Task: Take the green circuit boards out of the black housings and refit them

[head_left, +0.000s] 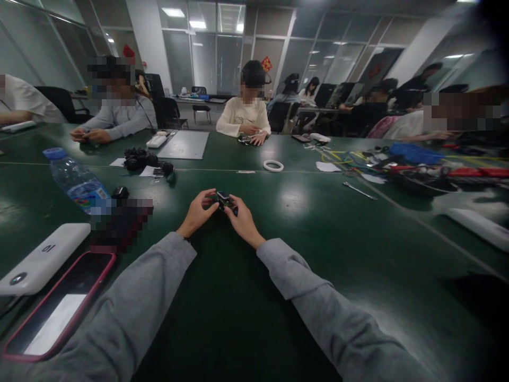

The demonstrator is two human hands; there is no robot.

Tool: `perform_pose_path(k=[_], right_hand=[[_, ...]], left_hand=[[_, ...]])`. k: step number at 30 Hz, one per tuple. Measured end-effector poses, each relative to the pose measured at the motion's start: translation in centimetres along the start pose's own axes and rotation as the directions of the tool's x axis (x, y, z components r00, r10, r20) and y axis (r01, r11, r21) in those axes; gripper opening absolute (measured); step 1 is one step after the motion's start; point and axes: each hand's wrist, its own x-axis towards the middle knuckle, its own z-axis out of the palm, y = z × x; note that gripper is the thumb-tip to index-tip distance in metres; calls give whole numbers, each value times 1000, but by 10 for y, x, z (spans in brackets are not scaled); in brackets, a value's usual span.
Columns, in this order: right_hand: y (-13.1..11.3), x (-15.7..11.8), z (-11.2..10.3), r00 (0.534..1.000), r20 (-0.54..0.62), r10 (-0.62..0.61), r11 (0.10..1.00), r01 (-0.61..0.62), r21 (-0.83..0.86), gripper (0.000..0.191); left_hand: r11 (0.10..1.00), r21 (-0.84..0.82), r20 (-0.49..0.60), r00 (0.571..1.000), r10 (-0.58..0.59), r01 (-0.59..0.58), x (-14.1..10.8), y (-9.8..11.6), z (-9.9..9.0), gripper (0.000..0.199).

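Over the green table, a small dark object, perhaps a watch-like device, is held between my two hands near the middle of the view. My left hand pinches its left side with thumb and fingers. On the other side, my right hand grips the object, its fingers partly hidden behind it. The object is too small to make out in detail.
Left lie a bottle, a white power bank and a red-edged phone. Ahead are black parts, a white ring and a seated person. A wrench and cables lie right.
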Motion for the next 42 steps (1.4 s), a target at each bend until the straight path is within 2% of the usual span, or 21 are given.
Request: perform_pose_path(k=[2,4,7,10,15,18,21,23,27,30,34,36,38,40,42], right_hand=[[0,2,-3,995,10,102,989,-103,109,40],[-1,4,-6,985,35,167,962,-171,213,39],[-3,4,-12,975,117,191,903,-221,369,35],[-2,4,-14,965,184,188,862,-252,441,33],[-3,3,-15,980,99,171,905,-196,377,37],[-7,3,-14,979,116,171,912,-201,358,46],[-11,2,-14,985,135,103,939,-141,314,45],[-14,0,-13,993,115,24,972,-51,230,40],[-18,-5,-11,990,85,-112,993,115,-35,49],[-20,-9,-9,986,85,-147,974,159,-162,45],[-24,-10,-14,985,89,-146,973,160,-167,40],[-23,-13,-26,990,76,-115,981,125,-147,37],[-18,-22,-47,998,55,-25,991,32,-126,37],[-6,-39,-81,991,22,132,985,-129,-110,43],[11,-60,-128,956,-43,289,950,-292,-107,51]], left_hand=[[991,-102,16,997,-81,83,1,-3,-1,51],[975,-178,82,990,-117,130,3,-4,-1,55],[947,-264,217,968,-130,186,3,0,-2,63],[925,-282,265,947,-181,255,2,5,-3,63],[930,-213,224,942,-251,298,3,6,-2,55],[931,-185,208,939,-274,313,4,7,-1,52],[936,-144,181,939,-294,321,4,9,-1,48],[938,-137,175,940,-294,318,4,9,-1,47],[940,-158,193,943,-272,304,3,6,0,49],[949,-143,196,947,-253,283,2,4,-1,49],[955,-158,224,951,-211,249,2,5,-4,49],[949,-188,209,955,-213,253,2,6,-6,51],[949,-196,196,958,-210,248,2,7,-7,51],[949,-185,201,955,-220,257,3,8,-8,50],[946,-177,212,949,-234,273,3,6,-8,50]])
